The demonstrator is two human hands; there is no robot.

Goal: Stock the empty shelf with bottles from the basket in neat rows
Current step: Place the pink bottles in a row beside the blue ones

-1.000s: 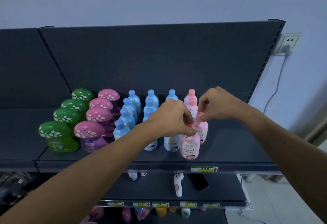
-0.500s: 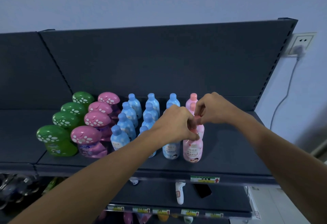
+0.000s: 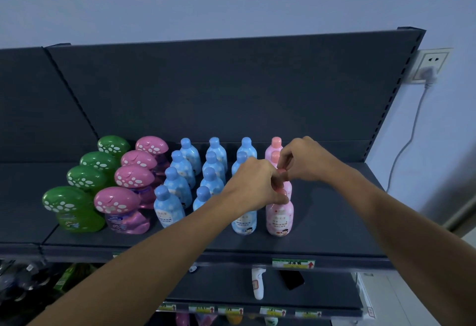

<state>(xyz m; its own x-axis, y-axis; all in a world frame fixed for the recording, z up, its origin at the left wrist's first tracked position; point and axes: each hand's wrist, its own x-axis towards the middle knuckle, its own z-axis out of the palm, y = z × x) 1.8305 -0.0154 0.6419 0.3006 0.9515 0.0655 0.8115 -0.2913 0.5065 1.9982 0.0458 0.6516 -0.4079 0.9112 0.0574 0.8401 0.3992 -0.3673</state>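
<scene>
Two bare hands meet over the rightmost row of bottles on a dark grey shelf point(image 3: 334, 222). The left hand point(image 3: 253, 185) curls its fingers over the cap of the front pink bottle point(image 3: 279, 219), which stands upright near the shelf's front edge, just beside a blue bottle. The right hand point(image 3: 307, 161) pinches the cap of the next pink bottle point(image 3: 288, 187) directly behind it, the two sets of fingertips close together. Two more pink bottles stand farther back in the same row. To the left run three rows of blue bottles point(image 3: 168, 210), then four pink mushroom-capped bottles point(image 3: 117, 201) and four green mushroom-capped bottles point(image 3: 64, 201). On the lower shelf point(image 3: 219, 284) lie a white handheld device point(image 3: 257, 283) and a black phone point(image 3: 292, 279)
</scene>
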